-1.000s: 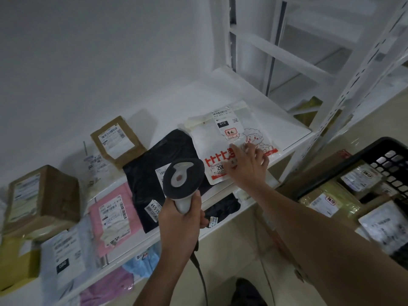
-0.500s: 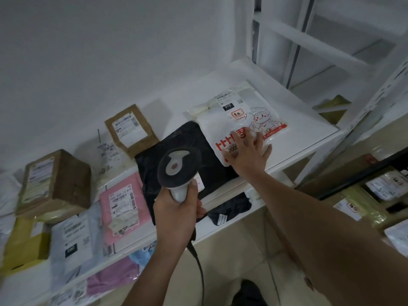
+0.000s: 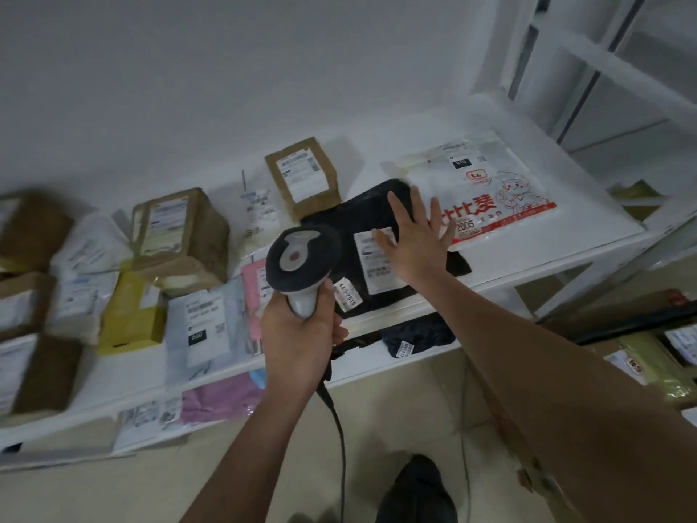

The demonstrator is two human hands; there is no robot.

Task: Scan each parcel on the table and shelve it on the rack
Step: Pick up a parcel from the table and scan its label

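Above the black bag [image 3: 381, 235], the fingers [image 3: 399, 205] of my right hand [image 3: 415, 239] are spread wide and straight, holding nothing. I cannot tell if they touch the bag or float just over it. My left hand [image 3: 301, 330] has its fingers curled tight round the handle of the scanner [image 3: 301, 258].

I think a few things could go wrong. If my right hand swings sideways, it could push the black bag, and that bag already hangs over the near edge of the shelf [image 3: 565, 243], so it might slide off. The scanner's cord [image 3: 339, 428] dangles down and could catch on something.

Just right of my hand lies the white parcel [image 3: 490, 190], flat on the shelf. It is a soft bag with red letters, a cartoon picture and a label near its far edge. It looks floppy and slippery.
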